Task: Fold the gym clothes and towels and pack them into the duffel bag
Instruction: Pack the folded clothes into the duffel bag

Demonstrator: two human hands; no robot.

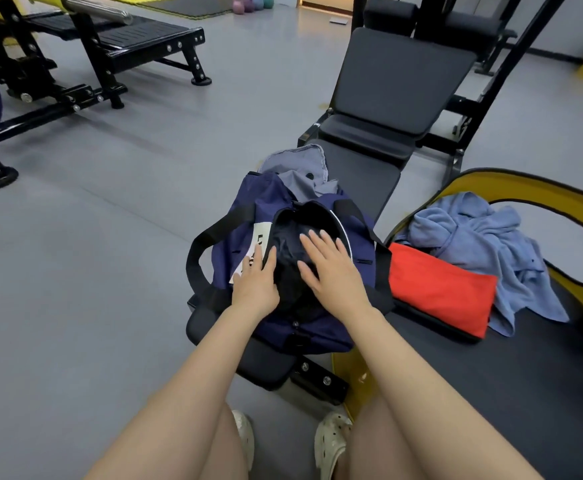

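Even, bright indoor light; soft shadows; wide-angle bending at edges; slight motion blur far right; no glare.

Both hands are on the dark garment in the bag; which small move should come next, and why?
Probably reach the right hand for the folded red cloth: the dark garment already sits inside the duffel bag, pressed flat by both palms, and the red piece lies folded beside it.

Duffel bag sits on the bench straight ahead of you. Both your hands lie on the garment in its open top — left hand at the left edge, right hand over the middle. Folded cloth just right of the bag — crumpled towel behind that.
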